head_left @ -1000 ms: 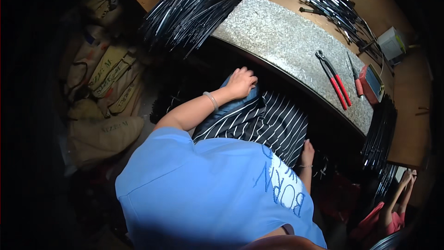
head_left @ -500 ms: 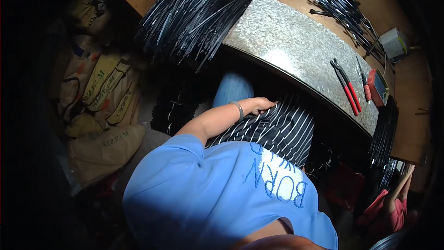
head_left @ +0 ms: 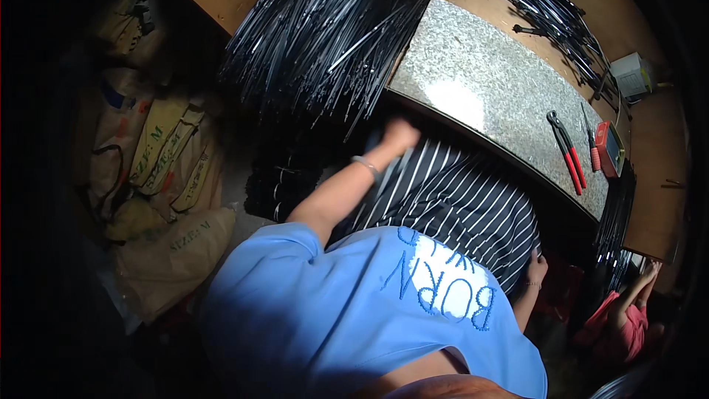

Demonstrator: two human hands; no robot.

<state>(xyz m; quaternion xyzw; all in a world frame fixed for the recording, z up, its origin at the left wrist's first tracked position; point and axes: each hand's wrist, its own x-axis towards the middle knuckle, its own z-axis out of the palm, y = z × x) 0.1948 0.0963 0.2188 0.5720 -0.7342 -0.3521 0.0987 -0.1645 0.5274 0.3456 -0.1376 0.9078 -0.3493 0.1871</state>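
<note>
Black cloth with white stripes point(head_left: 473, 192) lies over my lap, like an apron. My left hand point(head_left: 399, 135), with a bangle at its wrist, is at the cloth's far left edge, under the front of the worktable. Motion blurs its fingers, so their grip does not show. At the cloth's right side is my right hand point(head_left: 537, 268), its fingers bent in against the edge of the cloth and seeming to pinch it. Part of that hand is in shadow.
On the wooden table are a grey stone slab point(head_left: 487, 66), a thick pile of black cable-like strips point(head_left: 325, 37) and another bundle point(head_left: 546, 7). Red-handled pincers point(head_left: 567, 154) and a red box point(head_left: 609, 149) lie right. Sacks point(head_left: 173, 240) stand left; another person's arms point(head_left: 636, 292) show at right.
My left hand has moved left and away from me, drawing the striped cloth over the blue-jeaned knee. My right hand has come into view at the cloth's right side.
</note>
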